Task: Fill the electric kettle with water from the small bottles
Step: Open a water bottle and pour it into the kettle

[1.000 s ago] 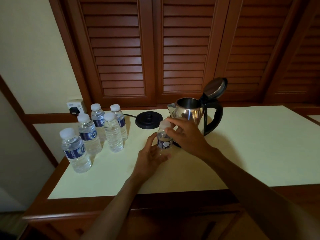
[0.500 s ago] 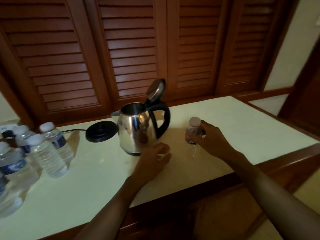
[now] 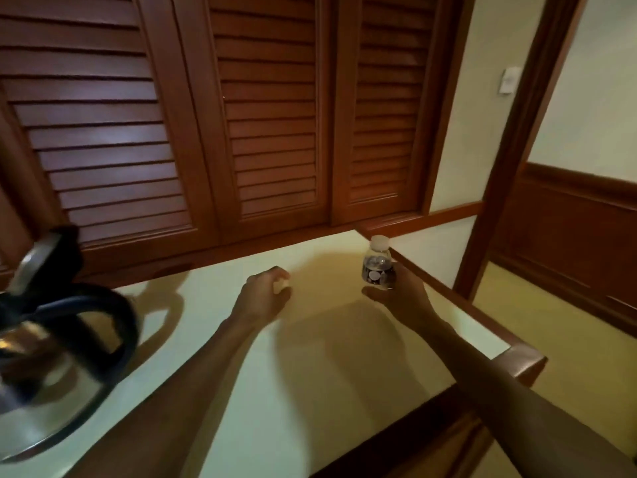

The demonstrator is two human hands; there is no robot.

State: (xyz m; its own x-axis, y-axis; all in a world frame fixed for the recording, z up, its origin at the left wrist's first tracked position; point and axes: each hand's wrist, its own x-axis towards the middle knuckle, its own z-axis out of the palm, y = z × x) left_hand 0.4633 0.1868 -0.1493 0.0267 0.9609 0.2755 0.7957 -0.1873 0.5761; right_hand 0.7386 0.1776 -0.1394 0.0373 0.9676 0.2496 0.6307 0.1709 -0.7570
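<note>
Fingers of the left hand [image 3: 263, 294] curl over a small pale thing I cannot identify, above the worktop [image 3: 310, 391]. Far left, the blurred electric kettle [image 3: 51, 360] stands with its lid up. Right of the left hand, the right hand [image 3: 396, 298] grips a small capped bottle [image 3: 378, 267] upright near the worktop's far right corner.

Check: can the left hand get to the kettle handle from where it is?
Probably yes. The left hand is curled round a small white thing, and bare table lies between it and the kettle handle; it would need to free its fingers first.
</note>
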